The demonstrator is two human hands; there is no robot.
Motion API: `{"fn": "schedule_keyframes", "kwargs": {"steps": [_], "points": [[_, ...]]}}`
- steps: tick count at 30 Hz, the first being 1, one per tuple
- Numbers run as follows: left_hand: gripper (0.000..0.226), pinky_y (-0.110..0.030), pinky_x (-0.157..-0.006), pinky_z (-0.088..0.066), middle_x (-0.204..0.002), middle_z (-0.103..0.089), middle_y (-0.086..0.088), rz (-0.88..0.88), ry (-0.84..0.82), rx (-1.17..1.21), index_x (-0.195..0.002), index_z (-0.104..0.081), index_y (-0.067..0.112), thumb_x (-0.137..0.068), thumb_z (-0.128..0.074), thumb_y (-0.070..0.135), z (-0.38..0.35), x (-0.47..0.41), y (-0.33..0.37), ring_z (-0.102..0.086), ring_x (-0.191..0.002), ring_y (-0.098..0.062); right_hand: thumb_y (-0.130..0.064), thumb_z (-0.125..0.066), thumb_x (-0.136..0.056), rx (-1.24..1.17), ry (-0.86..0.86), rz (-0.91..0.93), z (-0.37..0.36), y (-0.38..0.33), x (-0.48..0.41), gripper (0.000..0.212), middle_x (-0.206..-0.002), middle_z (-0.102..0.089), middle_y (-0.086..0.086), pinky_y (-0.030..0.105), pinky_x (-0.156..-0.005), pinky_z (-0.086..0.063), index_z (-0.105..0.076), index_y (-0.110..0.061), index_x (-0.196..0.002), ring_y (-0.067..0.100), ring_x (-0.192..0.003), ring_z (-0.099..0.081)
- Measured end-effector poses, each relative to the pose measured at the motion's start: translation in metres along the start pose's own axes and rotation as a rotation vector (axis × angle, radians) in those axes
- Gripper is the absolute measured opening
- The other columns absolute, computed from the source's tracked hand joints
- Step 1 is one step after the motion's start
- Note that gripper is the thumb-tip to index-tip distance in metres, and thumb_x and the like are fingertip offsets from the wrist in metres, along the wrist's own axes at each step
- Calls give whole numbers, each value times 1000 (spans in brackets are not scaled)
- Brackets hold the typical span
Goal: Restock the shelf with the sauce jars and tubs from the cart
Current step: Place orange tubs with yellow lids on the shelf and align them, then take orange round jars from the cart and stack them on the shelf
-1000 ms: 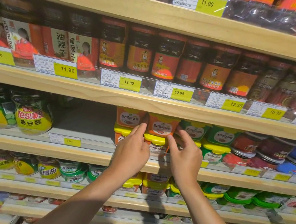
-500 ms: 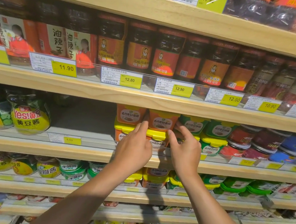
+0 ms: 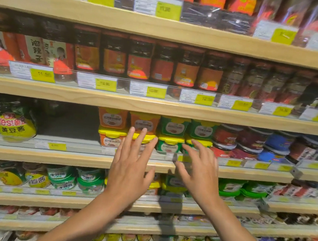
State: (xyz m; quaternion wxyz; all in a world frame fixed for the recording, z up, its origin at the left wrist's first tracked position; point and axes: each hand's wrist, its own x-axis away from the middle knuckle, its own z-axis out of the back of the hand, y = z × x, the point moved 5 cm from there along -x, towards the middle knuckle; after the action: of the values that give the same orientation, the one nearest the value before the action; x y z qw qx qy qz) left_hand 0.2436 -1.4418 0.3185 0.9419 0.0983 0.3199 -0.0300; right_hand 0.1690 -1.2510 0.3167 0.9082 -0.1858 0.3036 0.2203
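Orange tubs [image 3: 143, 122] released; left hand [image 3: 129, 169], right hand [image 3: 200, 173] drawn back.

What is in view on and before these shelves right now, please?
Orange tubs: four, yellow-lidded, stacked two high, middle shelf.
Green tubs: four, stacked two high, right of the orange ones.
Chilli jars: long row, dark, red-orange labels, shelf above.
Soybean paste jars: at least two, yellow, middle shelf left.
Price tags: many, yellow-and-white, shelf edges.
Left hand: one, open, before the orange tubs.
Right hand: one, open, before the green tubs.
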Motion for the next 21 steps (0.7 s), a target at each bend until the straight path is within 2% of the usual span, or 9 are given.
{"fn": "schedule_keyframes", "kwargs": {"steps": [4, 8, 15, 21], "points": [[94, -59, -122, -19, -170, -3, -8, -137, -66, -114, -161, -14, 30, -87, -64, 58, -31, 0, 63, 5, -155, -35, -48, -66, -86, 219, -25, -5, 37, 65, 39, 69, -158, -29, 6, 49, -113, -30, -41, -29, -147, 28, -146, -27], [92, -60, -122, -19, -169, -7, -11, -250, -116, -127, -161, -19, 27, -87, -63, 61, -66, 2, 141, 2, -155, -38, -48, -72, -81, 329, -74, -111, 76, 143, 87, 83, -162, -22, 7, 57, -115, -26, -34, -28, -152, 32, -148, -23], [95, -61, -120, -21, -168, -12, -11, -416, -250, -32, -159, -22, 28, -83, -69, 60, -138, 17, 294, -3, -155, -38, -52, -71, -81, 441, -162, -335, 145, 269, 185, 87, -164, -17, 7, 60, -116, -22, -28, -30, -154, 31, -150, -17], [95, -63, -118, -24, -167, -14, -13, -574, -353, 77, -157, -29, 27, -78, -74, 58, -197, 27, 417, -9, -154, -39, -49, -79, -75, 530, -196, -538, 196, 360, 260, 87, -160, -28, 9, 61, -114, -25, -40, -27, -149, 32, -146, -26]]}}
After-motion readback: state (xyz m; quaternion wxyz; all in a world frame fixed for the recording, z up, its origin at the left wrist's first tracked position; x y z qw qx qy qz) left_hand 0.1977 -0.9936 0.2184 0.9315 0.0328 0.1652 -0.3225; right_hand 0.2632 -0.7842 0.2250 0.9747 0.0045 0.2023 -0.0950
